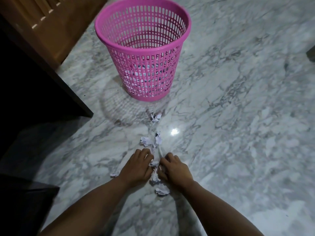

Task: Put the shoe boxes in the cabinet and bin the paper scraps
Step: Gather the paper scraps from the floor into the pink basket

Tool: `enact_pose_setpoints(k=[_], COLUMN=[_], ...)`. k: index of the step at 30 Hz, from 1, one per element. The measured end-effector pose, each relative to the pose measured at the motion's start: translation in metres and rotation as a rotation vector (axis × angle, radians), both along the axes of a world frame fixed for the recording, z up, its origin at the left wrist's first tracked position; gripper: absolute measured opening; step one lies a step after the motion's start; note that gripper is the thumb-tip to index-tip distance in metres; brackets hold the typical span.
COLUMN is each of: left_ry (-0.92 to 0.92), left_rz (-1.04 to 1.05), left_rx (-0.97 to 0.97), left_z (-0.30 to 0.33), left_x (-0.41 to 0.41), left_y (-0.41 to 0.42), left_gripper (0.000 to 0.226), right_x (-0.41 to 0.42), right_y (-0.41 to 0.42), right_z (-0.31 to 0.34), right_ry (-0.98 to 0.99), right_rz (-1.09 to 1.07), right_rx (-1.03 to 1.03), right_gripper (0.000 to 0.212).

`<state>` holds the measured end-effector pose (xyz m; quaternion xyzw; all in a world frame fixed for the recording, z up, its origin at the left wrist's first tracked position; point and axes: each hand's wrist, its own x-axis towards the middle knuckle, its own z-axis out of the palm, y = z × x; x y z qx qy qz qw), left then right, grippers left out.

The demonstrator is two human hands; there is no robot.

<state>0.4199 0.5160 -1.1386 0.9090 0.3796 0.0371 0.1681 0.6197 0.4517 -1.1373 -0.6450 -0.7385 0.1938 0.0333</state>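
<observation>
Pink mesh bin (142, 53) on a marble floor (238, 116), both hands down among crumpled paper scraps (150, 141).

White scraps lie in a loose line from just in front of the bin towards the person; more show through the bin's mesh at its bottom; the left hand (136, 166) is curled palm-down with fingers bent onto scraps, and the right hand (175, 169) is curled the same way just beside it, paper between and under them; whether either truly grips a piece, I cannot tell; one scrap (113, 174) sits left of the left wrist, another (162, 190) below the hands; a wooden cabinet (42, 28) stands at upper left; no shoe boxes in view.
</observation>
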Motion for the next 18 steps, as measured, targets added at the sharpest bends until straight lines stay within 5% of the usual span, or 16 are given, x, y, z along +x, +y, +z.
enact_pose_setpoints(k=[3, 8, 18], left_ry=[-0.035, -0.269, -0.968], left_rz=[0.119, 0.247, 0.373], left_rx=[-0.092, -0.116, 0.23], left_z=[0.012, 0.06, 0.28], left_x=[0.007, 0.025, 0.049], left_y=[0.01, 0.042, 0.16], left_gripper=[0.022, 0.013, 0.025], right_x=[0.013, 0.027, 0.021], right_y=[0.01, 0.045, 0.187], right_z=[0.007, 0.049, 0.258], right_ry=[0.096, 0.542, 1.031], right_rz=[-0.12, -0.549, -0.414], right_rx=[-0.059, 0.084, 0.766], right_gripper=[0.029, 0.016, 0.02])
